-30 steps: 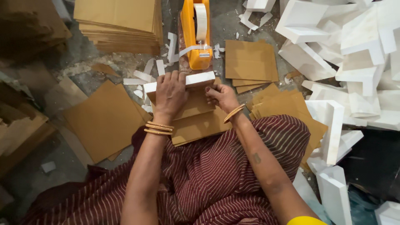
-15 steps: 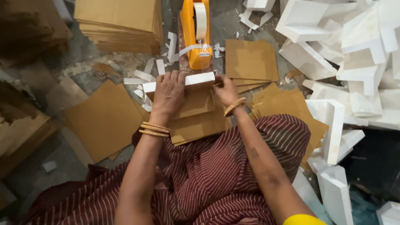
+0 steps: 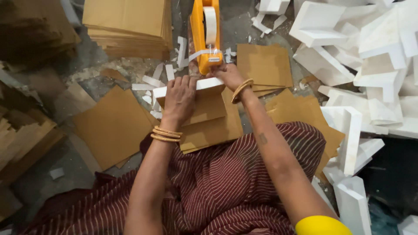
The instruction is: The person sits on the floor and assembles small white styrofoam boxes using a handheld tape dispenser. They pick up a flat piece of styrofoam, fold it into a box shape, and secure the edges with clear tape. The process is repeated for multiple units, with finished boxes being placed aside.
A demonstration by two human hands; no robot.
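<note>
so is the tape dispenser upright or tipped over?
Upright: the orange tape dispenser stands on its base, roll on top, a tape strip hanging at its front by the right hand.

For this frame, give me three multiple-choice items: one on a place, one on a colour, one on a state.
1. Where is the tape dispenser?
A. beyond the hands
B. on the lap
C. on the foam pile

2. What colour is it?
A. blue
B. orange
C. green

3. What is the left hand doing?
A. hanging free
B. pressing flat on the cardboard piece
C. lifting a foam corner

Answers: 1 A, it stands on the floor past both hands. 2 B, its body is orange. 3 B, the palm lies on the brown piece while the right hand reaches the dispenser's front.
</note>
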